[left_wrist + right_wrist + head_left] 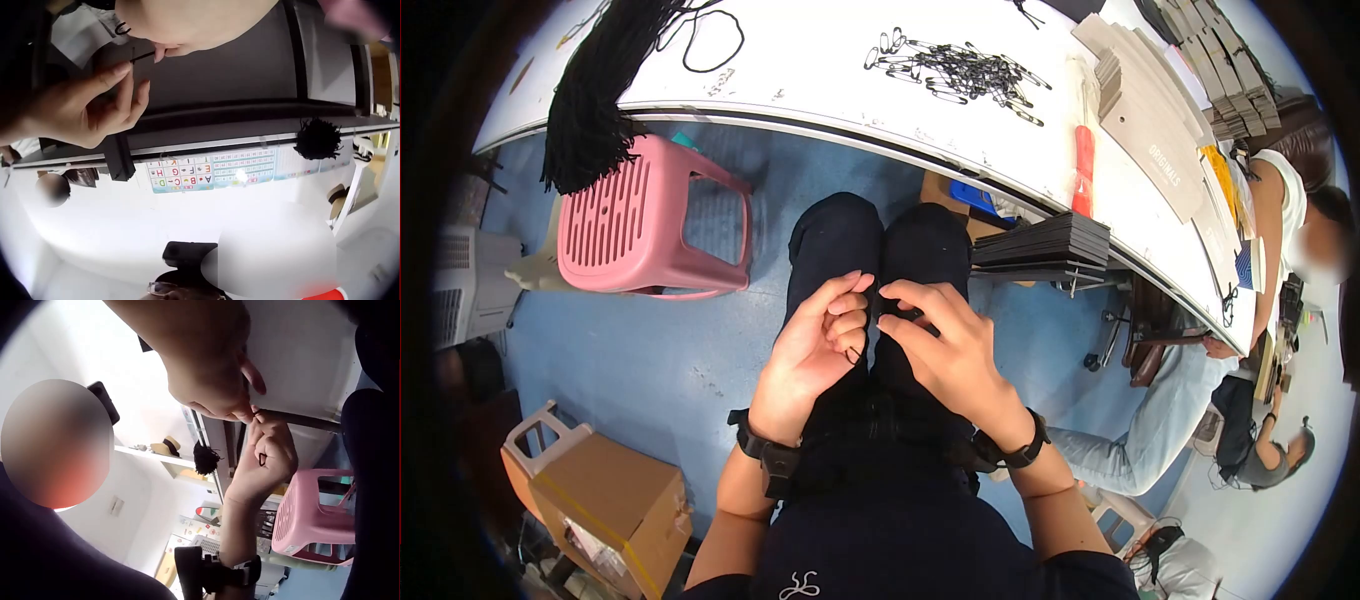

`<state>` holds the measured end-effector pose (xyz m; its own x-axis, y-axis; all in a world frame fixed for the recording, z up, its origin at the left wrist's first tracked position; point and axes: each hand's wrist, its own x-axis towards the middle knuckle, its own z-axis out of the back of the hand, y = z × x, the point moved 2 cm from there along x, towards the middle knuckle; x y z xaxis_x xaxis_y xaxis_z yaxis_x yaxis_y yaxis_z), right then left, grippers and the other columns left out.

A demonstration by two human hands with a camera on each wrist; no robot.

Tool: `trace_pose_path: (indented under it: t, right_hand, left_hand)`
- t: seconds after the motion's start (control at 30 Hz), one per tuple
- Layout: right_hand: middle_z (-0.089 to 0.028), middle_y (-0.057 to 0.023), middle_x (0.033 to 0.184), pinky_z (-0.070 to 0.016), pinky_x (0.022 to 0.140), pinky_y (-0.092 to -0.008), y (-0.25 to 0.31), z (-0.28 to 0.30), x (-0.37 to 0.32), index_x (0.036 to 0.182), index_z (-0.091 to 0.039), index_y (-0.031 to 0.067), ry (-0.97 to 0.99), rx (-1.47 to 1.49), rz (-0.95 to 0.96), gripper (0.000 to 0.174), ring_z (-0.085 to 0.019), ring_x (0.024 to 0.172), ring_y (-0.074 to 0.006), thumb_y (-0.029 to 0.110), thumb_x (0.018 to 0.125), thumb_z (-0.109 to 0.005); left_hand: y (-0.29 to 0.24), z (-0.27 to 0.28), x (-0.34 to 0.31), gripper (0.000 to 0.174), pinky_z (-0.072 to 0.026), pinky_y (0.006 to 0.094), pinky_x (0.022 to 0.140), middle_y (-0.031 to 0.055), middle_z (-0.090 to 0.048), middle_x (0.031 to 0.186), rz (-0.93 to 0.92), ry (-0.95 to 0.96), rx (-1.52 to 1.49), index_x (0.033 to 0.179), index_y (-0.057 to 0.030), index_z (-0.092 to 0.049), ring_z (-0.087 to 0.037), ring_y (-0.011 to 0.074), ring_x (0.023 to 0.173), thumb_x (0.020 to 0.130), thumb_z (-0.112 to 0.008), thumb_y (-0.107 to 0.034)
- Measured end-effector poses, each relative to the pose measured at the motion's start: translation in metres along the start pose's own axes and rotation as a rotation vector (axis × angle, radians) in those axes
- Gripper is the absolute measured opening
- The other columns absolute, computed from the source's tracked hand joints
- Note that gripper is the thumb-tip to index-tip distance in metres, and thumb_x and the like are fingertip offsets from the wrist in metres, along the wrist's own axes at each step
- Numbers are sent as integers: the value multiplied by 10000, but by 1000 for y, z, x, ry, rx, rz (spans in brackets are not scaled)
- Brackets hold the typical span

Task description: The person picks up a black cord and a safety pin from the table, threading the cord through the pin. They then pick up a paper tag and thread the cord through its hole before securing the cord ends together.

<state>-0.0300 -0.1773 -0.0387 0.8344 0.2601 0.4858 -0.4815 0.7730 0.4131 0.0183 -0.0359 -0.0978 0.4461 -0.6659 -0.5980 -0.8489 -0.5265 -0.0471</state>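
Note:
In the head view my left hand [808,345] has its fingers curled, palm up, and a small black loop [853,354] shows at its little-finger side. That loop [262,460] also shows against the palm in the right wrist view. A thin black piece [145,56] runs between the two hands in the left wrist view; my left hand [200,22] grips one end. My right hand [100,109] pinches the other end with its fingertips. Seen from above, my right hand [950,345] is bent just beside the left. Whether the piece is cord or pin is unclear.
Black safety pins [965,72] lie piled on the white table [800,75]. A bundle of black cords [600,90] hangs over its edge above a pink stool [615,225]. Red-handled tool [1084,165], grey cards [1150,130] and dark stacked sheets [1045,245] are at right, near other people.

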Motion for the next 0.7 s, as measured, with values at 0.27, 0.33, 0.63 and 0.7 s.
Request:
trace_pose_path:
  t: [0.27, 0.33, 0.63, 0.7]
  right_hand:
    - [-608, -55, 910, -466, 525, -231, -8, -2, -1, 785, -634, -1, -166, 323, -468, 53, -602, 662, -135, -38, 753, -656]
    - [-610, -56, 889, -466, 525, -249, -9, -3, -4, 771, -622, -5, -168, 269, -472, 45, -612, 640, -150, -28, 751, -656]
    - [-603, -73, 887, -481, 520, -261, -14, -17, -19, 772, -619, 16, -171, 265, -499, 87, -602, 642, -189, -40, 713, -652]
    - [-592, -79, 962, -487, 518, -261, -6, -19, -18, 796, -625, 24, -156, 140, -265, 153, -597, 687, -179, -60, 669, -637]
  left_hand:
    - [12, 12, 8, 94, -184, 195, 394, -78, -363, 593, 56, -34, -27, 899, -27, -570, -250, 27, 434, 866, -574, -115]
    - [11, 13, 6, 95, -184, 194, 396, -77, -362, 594, 80, -23, -60, 886, -27, -567, -251, 26, 436, 865, -574, -119]
    - [2, -8, -10, 101, -181, 193, 409, -86, -320, 602, -55, 27, 186, 865, -51, -558, -239, 17, 458, 879, -565, -151]
    - [4, -14, -9, 156, -197, 188, 416, -87, -412, 598, -180, -5, 322, 907, 1, -640, -272, -2, 466, 867, -592, -142]
